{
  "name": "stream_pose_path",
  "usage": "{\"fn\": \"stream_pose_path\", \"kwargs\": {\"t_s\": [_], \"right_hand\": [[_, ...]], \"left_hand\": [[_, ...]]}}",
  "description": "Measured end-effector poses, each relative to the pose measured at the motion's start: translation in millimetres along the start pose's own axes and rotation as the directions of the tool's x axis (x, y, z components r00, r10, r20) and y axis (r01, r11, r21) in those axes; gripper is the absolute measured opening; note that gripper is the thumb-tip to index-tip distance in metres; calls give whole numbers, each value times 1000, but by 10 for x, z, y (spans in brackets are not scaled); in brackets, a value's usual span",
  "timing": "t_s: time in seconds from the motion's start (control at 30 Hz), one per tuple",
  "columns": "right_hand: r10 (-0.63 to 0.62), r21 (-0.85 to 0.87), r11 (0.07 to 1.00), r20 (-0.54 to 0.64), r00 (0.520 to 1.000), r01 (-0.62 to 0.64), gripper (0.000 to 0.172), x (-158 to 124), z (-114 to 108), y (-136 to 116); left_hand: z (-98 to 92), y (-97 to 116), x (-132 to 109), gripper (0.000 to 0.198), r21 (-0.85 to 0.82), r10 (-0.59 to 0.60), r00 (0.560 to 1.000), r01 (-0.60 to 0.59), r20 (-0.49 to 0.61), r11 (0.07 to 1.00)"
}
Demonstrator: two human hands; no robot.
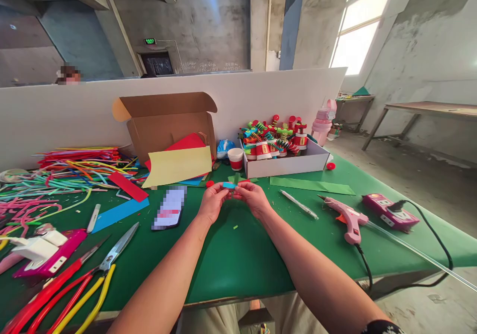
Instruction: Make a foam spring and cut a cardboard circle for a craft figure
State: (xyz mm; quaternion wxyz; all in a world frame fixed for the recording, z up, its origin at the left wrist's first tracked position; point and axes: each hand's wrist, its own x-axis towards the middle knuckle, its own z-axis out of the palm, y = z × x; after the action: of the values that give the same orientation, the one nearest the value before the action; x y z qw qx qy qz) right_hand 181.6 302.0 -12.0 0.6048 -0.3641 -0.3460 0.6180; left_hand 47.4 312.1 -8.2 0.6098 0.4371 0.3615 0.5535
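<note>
Over the green table, my left hand (213,201) and my right hand (254,199) meet with fingertips almost together. Between them is a small blue paper piece (228,185), pinched by the left thumb and fingers, with the right fingertips at its other end. A narrow dark green strip (236,178) rises by the right fingertips; whether it is attached to the blue piece I cannot tell. Just beyond the left fingers lies a red round piece (209,184). Green paper (253,180) lies behind the right hand.
Left are scissors (115,252), a phone (169,208), pipe cleaners (78,167) and a power strip (55,262). Behind stand a cardboard box (171,125), a paper cup (235,160) and a white box (286,165) of paper-cup figures. Right are a pen (299,204) and a corded glue gun (348,217).
</note>
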Motion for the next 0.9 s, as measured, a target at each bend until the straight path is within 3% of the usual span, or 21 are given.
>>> {"fn": "stream_pose_path", "kwargs": {"t_s": [0.23, 0.53, 0.9], "right_hand": [[-32, -11, 999, -3, 999, 32, 39, -21, 39, 28], [31, -79, 996, 55, 998, -26, 40, -47, 21, -23], [37, -116, 993, 40, 999, -32, 43, -6, -4, 61]], "left_hand": [[-2, -33, -5, 32, 66, -13, 999, 10, 40, 998], [-28, -46, 29, 31, 194, 97, 995, -88, -36, 977], [-22, -25, 3, 35, 92, -21, 999, 24, -33, 996]]}}
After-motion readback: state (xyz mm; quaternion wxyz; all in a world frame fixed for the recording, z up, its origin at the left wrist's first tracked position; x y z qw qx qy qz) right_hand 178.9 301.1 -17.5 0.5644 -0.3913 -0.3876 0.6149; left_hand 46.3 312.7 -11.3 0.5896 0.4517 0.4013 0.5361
